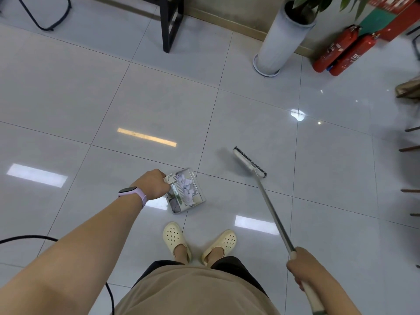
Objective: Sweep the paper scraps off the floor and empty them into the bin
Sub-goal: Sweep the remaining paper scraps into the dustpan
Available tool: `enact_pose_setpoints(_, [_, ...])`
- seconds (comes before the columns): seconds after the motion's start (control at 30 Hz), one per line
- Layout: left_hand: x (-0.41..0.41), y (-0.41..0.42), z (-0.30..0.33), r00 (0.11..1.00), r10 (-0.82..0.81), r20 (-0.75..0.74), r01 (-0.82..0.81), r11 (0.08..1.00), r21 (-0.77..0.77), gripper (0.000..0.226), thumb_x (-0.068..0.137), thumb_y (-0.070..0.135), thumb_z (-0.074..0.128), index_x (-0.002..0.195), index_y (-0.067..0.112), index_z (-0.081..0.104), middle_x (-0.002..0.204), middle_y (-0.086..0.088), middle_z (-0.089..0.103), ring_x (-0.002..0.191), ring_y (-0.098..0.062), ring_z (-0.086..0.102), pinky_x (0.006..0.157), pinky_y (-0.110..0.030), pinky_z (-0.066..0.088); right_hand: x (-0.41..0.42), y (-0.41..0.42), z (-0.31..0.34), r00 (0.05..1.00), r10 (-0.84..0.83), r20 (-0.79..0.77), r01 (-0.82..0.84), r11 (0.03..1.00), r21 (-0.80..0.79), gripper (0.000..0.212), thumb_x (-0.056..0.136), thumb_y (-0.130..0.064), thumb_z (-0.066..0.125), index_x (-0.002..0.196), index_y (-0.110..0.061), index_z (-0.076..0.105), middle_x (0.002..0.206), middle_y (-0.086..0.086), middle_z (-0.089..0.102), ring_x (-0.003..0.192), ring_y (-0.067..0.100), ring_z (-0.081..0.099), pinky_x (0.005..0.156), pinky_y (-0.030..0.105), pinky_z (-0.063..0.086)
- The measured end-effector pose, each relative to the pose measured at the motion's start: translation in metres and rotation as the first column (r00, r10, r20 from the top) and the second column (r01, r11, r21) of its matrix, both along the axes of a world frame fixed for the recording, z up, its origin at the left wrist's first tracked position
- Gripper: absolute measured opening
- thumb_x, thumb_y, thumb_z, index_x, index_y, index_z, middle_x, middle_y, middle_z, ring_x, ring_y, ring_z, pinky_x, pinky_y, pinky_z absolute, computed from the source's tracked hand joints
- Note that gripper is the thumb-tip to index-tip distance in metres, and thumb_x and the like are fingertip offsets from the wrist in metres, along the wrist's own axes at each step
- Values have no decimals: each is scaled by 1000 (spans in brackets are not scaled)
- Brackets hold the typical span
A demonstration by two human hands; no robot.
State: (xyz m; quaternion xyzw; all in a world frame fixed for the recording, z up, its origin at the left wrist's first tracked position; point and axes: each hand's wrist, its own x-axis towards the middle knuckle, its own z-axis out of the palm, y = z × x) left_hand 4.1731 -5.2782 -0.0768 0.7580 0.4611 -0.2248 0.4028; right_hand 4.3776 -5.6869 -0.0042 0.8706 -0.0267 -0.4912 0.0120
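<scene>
many white paper scraps heaped in grey dustpan, left hand holding.

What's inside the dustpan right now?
The dustpan holds a pile of white paper scraps against its comb teeth. The left hand grips its handle and covers it; whatever lies beneath the pile is hidden.

Glossy grey tiled floor, tall planter, seemingly two red extinguishers by the wall.
</scene>
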Motion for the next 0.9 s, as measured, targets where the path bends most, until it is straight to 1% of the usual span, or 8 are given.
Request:
enact_pose_setpoints(0.13, [-2, 1, 0, 1000, 15, -3, -15, 1000, 20, 17, 80, 18, 63, 84, 4, 72, 68, -9, 64, 65, -28, 57, 57, -28, 41, -23, 33, -25, 942, 323, -85, -332, 936, -118, 33, 91, -4, 46, 123, -8, 43, 91, 8, 52, 64, 20, 58, 41, 25, 46])
enact_pose_setpoints(0.2, [-7, 4, 0, 1000, 27, -9, -27, 999, 26, 18, 81, 20, 64, 84, 4, 72, 69, -11, 65, 66, -30, 58, 59, -29, 42, -31, 45, -21, 887, 408, -215, -442, 884, -150, 30, 92, -3, 45, 122, -8, 45, 82, 6, 54, 57, 17, 56, 39, 23, 43])
enact_pose_setpoints(0.27, [-10, 7, -1, 999, 36, -14, -35, 999, 37, 15, 80, 20, 64, 82, 7, 72, 72, -12, 67, 73, -34, 63, 60, -29, 43, -26, 48, -10, 860, 392, -327, -454, 880, -139, 27, 88, -4, 42, 115, -9, 45, 68, 8, 58, 43, 15, 55, 40, 20, 43])
enact_pose_setpoints(0.33, [-10, 7, -1, 999, 40, -9, -40, 999, 38, 13, 80, 19, 64, 79, 8, 71, 70, -11, 66, 74, -35, 63, 59, -29, 42, -14, 35, 3, 869, 339, -361, -408, 903, -134, 31, 80, -5, 39, 110, -11, 45, 60, 9, 58, 37, 18, 54, 44, 20, 45])
enact_pose_setpoints(0.4, [-9, 5, 0, 999, 40, -8, -40, 999, 25, 12, 81, 19, 64, 80, 8, 71, 70, -10, 66, 73, -33, 63, 59, -29, 43, -4, 15, 14, 911, 241, -336, -296, 947, -122, 34, 73, -8, 40, 106, -14, 46, 66, 13, 55, 41, 21, 50, 49, 26, 45])
enact_pose_setpoints(0.53, [-20, 0, 0, 998, 68, -10, -68, 998, 11, 14, 80, 19, 61, 81, 9, 71, 71, -9, 66, 72, -33, 63, 60, -29, 45, 8, -5, 36, 961, 15, -276, -34, 997, -65, 24, 76, -3, 47, 99, -8, 47, 65, 11, 45, 42, 18, 38, 46, 23, 36])
enact_pose_setpoints(0.67, [-37, 9, 3, 985, 172, 12, -172, 985, 13, 16, 78, 24, 63, 78, 9, 70, 73, -10, 68, 77, -35, 65, 67, -32, 51, 19, 4, 45, 978, -50, -201, 52, 999, 5, 19, 79, 4, 49, 96, -1, 46, 61, 11, 45, 40, 18, 38, 44, 23, 36])
enact_pose_setpoints(0.9, [-59, 48, 10, 941, 328, 80, -331, 943, 36, 21, 84, 21, 68, 72, 4, 64, 64, -11, 58, 63, -33, 52, 54, -28, 41, 30, 35, 40, 947, -287, -142, 305, 943, 133, 17, 83, 10, 49, 79, -6, 44, 54, 10, 41, 39, 14, 31, 42, 20, 30])
